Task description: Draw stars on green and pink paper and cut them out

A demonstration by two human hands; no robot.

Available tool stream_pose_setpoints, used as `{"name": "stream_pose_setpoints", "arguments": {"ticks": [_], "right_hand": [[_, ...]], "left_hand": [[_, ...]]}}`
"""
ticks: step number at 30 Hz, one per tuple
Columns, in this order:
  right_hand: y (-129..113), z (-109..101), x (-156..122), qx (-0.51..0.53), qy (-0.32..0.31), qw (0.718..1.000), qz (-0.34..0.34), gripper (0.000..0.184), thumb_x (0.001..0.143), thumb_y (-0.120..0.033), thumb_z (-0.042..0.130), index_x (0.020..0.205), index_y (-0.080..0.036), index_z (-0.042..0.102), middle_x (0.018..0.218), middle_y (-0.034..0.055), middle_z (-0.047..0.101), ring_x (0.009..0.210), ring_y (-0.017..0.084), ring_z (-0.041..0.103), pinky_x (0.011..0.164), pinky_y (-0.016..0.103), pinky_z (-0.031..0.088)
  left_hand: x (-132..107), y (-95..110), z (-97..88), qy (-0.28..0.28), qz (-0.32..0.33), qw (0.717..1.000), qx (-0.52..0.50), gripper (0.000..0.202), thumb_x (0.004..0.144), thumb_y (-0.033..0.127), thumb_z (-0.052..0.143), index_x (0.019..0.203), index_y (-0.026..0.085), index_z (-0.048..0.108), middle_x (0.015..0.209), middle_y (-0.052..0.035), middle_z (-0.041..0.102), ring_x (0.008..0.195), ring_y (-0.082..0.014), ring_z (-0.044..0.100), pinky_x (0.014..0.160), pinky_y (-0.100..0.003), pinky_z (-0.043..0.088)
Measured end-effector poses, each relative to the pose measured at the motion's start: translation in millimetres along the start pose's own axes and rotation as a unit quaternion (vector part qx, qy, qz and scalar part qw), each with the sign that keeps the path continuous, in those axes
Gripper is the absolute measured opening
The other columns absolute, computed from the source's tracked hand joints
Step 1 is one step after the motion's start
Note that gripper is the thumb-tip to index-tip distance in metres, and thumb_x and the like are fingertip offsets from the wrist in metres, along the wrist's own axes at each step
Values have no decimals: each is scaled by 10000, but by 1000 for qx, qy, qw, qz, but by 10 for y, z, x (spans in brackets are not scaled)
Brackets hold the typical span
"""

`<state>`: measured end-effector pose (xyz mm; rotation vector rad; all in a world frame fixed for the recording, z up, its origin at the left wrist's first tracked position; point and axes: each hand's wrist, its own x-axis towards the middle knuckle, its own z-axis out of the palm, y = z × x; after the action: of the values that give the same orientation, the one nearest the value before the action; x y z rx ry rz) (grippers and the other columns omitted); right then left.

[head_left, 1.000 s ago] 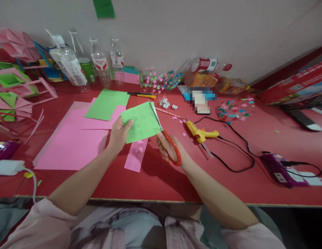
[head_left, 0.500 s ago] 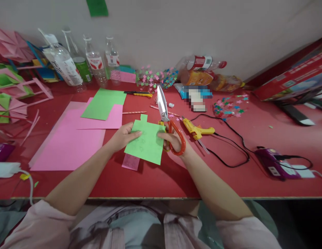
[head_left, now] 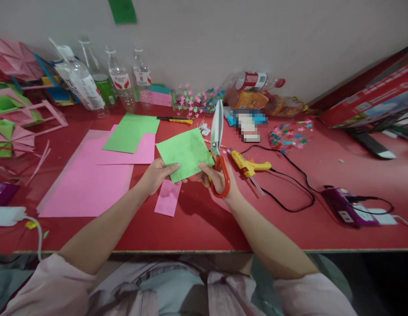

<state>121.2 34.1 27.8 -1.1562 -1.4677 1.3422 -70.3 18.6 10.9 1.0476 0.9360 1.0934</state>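
Observation:
My left hand (head_left: 157, 176) pinches the near corner of a small green paper sheet (head_left: 184, 151), held above the red table (head_left: 204, 219). My right hand (head_left: 213, 177) is wrapped round the red handles of a pair of scissors (head_left: 219, 149). The silver blades point up and away, along the right edge of the green sheet. The right fingertips also touch the sheet's lower edge. A small pink paper strip (head_left: 167, 197) lies on the table just below both hands.
Large pink sheets (head_left: 88, 175) and a green sheet (head_left: 131, 131) lie at left. A yellow glue gun (head_left: 250, 166) with a black cord lies right of the scissors. Bottles (head_left: 102, 83), paper stars (head_left: 289, 134), a purple device (head_left: 350, 208) and folded paper shapes (head_left: 13, 101) ring the table.
The green sheet has been turned and lifted away from me, which uncovers the pink strip. The scissors tilted more upright, with the blades now along the sheet's right edge.

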Motion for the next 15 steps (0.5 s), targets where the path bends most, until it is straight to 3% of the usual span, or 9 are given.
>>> {"name": "stream_pose_setpoints", "arguments": {"ticks": [5, 9, 15], "right_hand": [[-114, -28, -39, -85, -48, 995, 26, 391, 761, -579, 536, 680, -211, 430, 469, -58, 482, 379, 73, 423, 391, 219, 330], [-122, -33, -33, -157, -89, 982, 55, 397, 719, -571, 582, 706, -211, 417, 495, -66, 464, 421, 79, 425, 432, 224, 331], [-168, -47, -62, -221, -139, 962, 75, 435, 743, -620, 539, 691, -217, 383, 461, -70, 435, 410, 91, 425, 451, 233, 326]], "left_hand": [[55, 117, -161, 145, 112, 982, 40, 227, 734, 352, 667, 662, 145, 606, 502, -9, 616, 461, -149, 616, 443, -239, 478], [93, 226, -300, 242, 178, 953, 31, 187, 714, 323, 661, 678, 154, 591, 512, 5, 608, 508, -159, 645, 425, -218, 472], [99, 265, -346, 265, 215, 940, 15, 128, 729, 275, 640, 716, 159, 586, 557, 1, 623, 557, -163, 670, 467, -221, 505]]}}
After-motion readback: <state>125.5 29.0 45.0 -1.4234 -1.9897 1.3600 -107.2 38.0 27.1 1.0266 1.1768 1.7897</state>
